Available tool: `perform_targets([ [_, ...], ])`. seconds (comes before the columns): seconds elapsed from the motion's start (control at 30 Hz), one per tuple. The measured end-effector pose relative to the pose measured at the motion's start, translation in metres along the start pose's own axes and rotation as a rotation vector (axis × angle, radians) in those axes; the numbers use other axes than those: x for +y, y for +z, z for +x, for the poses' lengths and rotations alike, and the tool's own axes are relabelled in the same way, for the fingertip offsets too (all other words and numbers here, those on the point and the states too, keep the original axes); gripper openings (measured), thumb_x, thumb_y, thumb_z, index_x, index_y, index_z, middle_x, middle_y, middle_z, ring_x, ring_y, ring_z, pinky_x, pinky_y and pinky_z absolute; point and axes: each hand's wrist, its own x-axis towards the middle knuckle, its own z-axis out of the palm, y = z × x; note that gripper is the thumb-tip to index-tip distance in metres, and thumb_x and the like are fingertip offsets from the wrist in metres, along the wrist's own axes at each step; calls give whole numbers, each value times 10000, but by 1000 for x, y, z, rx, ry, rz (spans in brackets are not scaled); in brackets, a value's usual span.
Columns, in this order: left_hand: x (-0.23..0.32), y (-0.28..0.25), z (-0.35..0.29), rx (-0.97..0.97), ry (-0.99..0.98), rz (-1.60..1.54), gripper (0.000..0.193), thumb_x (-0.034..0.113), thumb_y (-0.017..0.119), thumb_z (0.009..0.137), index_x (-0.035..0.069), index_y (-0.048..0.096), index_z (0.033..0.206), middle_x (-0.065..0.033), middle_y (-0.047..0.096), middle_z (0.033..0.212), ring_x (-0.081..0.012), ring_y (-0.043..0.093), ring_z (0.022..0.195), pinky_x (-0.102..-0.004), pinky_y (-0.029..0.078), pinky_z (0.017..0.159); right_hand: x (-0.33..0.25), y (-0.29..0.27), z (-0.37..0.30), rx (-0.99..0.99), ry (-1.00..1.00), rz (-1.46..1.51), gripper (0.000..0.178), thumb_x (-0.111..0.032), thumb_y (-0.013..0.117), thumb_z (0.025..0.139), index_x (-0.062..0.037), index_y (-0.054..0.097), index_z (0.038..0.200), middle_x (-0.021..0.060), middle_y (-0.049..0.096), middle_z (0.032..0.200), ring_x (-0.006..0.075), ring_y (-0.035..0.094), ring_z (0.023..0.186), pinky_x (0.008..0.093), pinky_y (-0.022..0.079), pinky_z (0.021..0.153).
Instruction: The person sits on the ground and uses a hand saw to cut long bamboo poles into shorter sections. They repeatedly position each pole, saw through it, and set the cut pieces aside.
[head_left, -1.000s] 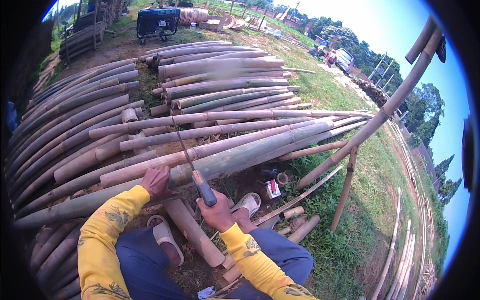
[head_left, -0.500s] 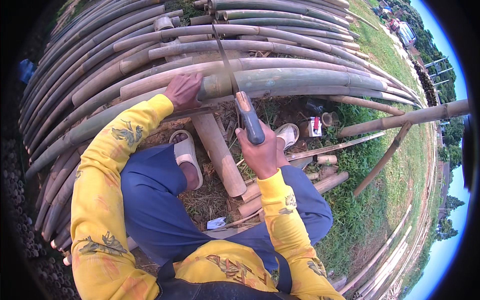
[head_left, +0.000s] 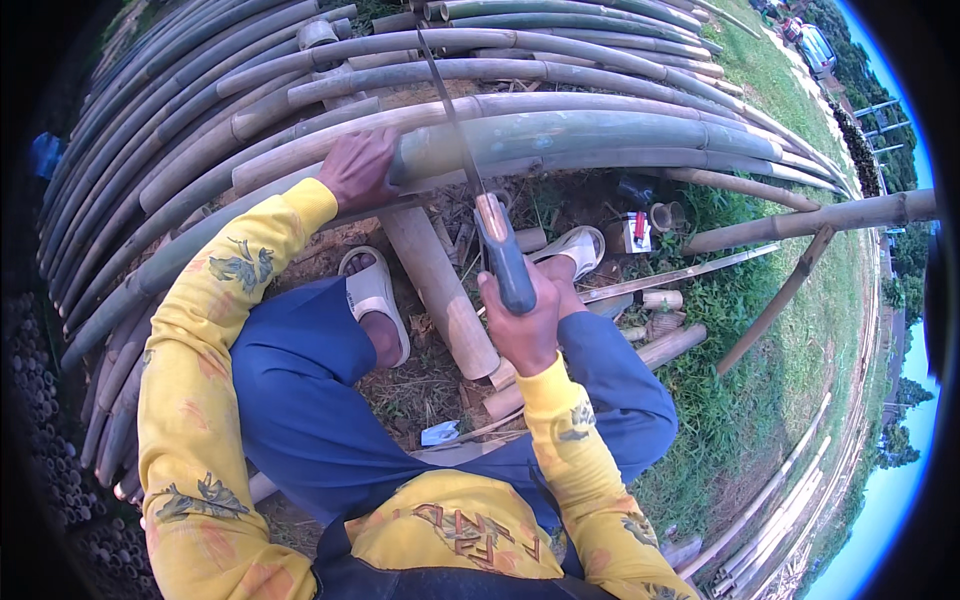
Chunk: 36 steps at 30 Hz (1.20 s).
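Observation:
A thick green bamboo pole (head_left: 590, 135) lies crosswise in front of me, its cut end at the left. My left hand (head_left: 360, 170) is closed at that end, fingers wrapped against it and partly hidden. In my right hand (head_left: 522, 318) is the dark handle of a handsaw (head_left: 508, 262), gripped firmly. The long thin blade runs up and away from the handle and crosses the green pole a short way right of my left hand. Whether a kerf has opened under the blade is too blurred to tell.
Many bamboo poles (head_left: 200, 120) are stacked beyond and to the left. A bamboo post (head_left: 440, 290) slants down between my feet. Cut bamboo pieces (head_left: 670, 345), a small white box (head_left: 635, 232) and a crumpled blue-white wrapper (head_left: 439, 433) lie on the ground. A propped bamboo rail (head_left: 810, 225) stands right.
The saw and my right hand have drawn back toward me across the pole. My left hand keeps its place at the pole's end. The whole view has shifted slightly.

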Motion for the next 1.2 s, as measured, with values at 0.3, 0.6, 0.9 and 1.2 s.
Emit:
perform_targets([
  [0.3, 15, -4, 4, -46, 33, 49, 592, 319, 855, 702, -55, 560, 1055, -270, 682, 1032, -423, 691, 1000, -485, 564, 859, 26, 4, 28, 9, 9, 63, 131, -72, 727, 896, -7, 615, 877, 74, 564, 630, 145, 521, 550, 333, 452, 558],
  [0.6, 8, 9, -5, -65, 14, -16, 649, 373, 860, 670, -21, 545, 1079, -254, 673, 1046, -418, 684, 970, -483, 543, 858, 9, -22, -80, 35, 11, -84, 123, -29, 755, 857, 4, 662, 931, 79, 610, 679, 157, 591, 551, 314, 481, 566],
  [0.9, 1, -4, -1, -110, -40, 12, 663, 359, 857, 660, -21, 551, 1109, -272, 679, 1036, -431, 686, 956, -488, 543, 836, -29, -46, -105, 56, 71, -63, 152, -26, 776, 829, 10, 679, 940, 108, 641, 689, 234, 630, 554, 328, 478, 558],
  [1.2, -9, 2, 2, -72, -15, 0, 728, 422, 871, 605, 17, 552, 1119, -234, 717, 997, -391, 719, 942, -484, 562, 825, -83, -152, -163, 254, -142, -432, 146, -18, 783, 793, -11, 698, 912, 109, 663, 739, 249, 642, 565, 345, 500, 567],
])
